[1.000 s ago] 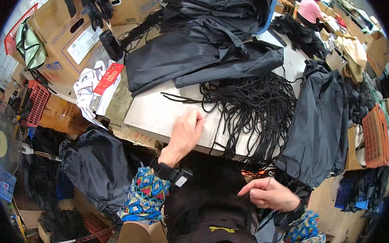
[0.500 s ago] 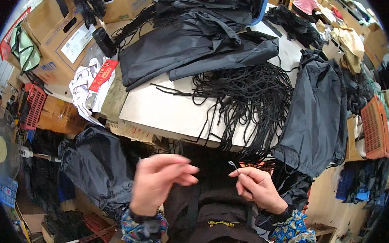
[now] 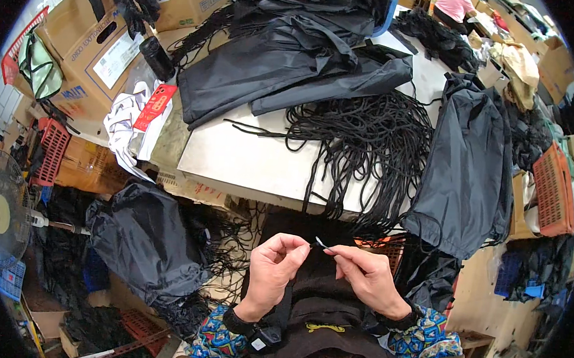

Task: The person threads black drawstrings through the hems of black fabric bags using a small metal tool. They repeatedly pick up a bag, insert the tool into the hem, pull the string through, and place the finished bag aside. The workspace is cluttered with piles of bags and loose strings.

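Both hands meet over my lap, in front of the table's near edge. My right hand (image 3: 366,278) pinches a small thin tool (image 3: 320,242) with a pale, shiny tip that points up and left; its kind is not clear. Close to that tip, my left hand (image 3: 274,268) is closed in a pinch, thumb against forefinger. Whatever it holds is too small to make out. A heap of black cords (image 3: 369,151) lies on the white tabletop (image 3: 248,163) and hangs over the near edge. Beside it, a black fabric bag (image 3: 464,171) drapes down at the right.
Folded black fabric pieces (image 3: 268,64) are piled across the back of the table. At the left are a cardboard box (image 3: 86,58), a red phone-shaped item (image 3: 154,108), more black fabric (image 3: 146,242) and a fan (image 3: 2,212). An orange crate (image 3: 554,191) stands far right.
My left hand has moved right and closed into a pinch near the tool's tip. My right hand has shifted slightly left, still holding the tool.
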A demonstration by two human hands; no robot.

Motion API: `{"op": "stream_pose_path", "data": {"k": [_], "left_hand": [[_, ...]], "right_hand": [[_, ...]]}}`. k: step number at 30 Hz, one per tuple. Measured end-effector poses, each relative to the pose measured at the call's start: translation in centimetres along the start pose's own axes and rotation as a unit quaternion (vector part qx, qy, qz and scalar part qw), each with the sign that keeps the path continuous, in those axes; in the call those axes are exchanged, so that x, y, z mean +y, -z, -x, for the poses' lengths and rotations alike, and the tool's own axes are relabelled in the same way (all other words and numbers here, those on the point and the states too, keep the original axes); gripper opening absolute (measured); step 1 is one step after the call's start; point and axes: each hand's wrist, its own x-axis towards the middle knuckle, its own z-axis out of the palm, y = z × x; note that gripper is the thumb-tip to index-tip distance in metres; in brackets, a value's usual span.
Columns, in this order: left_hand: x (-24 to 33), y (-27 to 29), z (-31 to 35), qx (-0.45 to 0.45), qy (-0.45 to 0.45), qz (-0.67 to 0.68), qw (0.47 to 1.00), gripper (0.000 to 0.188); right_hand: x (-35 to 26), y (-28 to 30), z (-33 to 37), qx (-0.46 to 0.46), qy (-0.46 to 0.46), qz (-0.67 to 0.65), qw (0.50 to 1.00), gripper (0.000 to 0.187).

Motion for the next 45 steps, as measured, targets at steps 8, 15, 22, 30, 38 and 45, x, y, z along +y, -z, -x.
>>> {"op": "stream_pose_path", "data": {"k": [8, 15, 22, 30, 38, 45], "left_hand": [[0.1, 0.0, 0.2, 0.006, -0.015, -0.001, 1.0, 0.01], [0.2, 0.3, 0.1, -0.009, 0.004, 0.019, 1.0, 0.016], [0.7, 0.5, -0.2, -0.062, 0.065, 0.009, 0.996, 0.016], [0.9, 2.1, -5.5, 0.147, -0.189, -0.215, 0.947, 0.013], [-4.7, -1.1, -7.8, -0.082, -0.331, -0.47, 0.814, 0.015], [9.4, 6.5, -21.6, 0.171, -0.365, -0.687, 0.605, 0.028]], "right_hand": [[-0.1, -0.4, 0.0, -0.031, -0.002, 0.007, 0.999, 0.021], [0.0, -0.4, -0.3, -0.032, 0.048, 0.067, 0.996, 0.023], [0.2, -0.5, -0.5, -0.047, 0.109, 0.156, 0.981, 0.023], [-2.7, 0.1, 1.2, -0.14, 0.35, 0.225, 0.898, 0.027], [-5.3, -1.5, -2.8, -0.289, 0.321, -0.03, 0.901, 0.017], [-4.2, 3.3, -1.5, -0.066, -0.041, -0.111, 0.991, 0.012]]}}
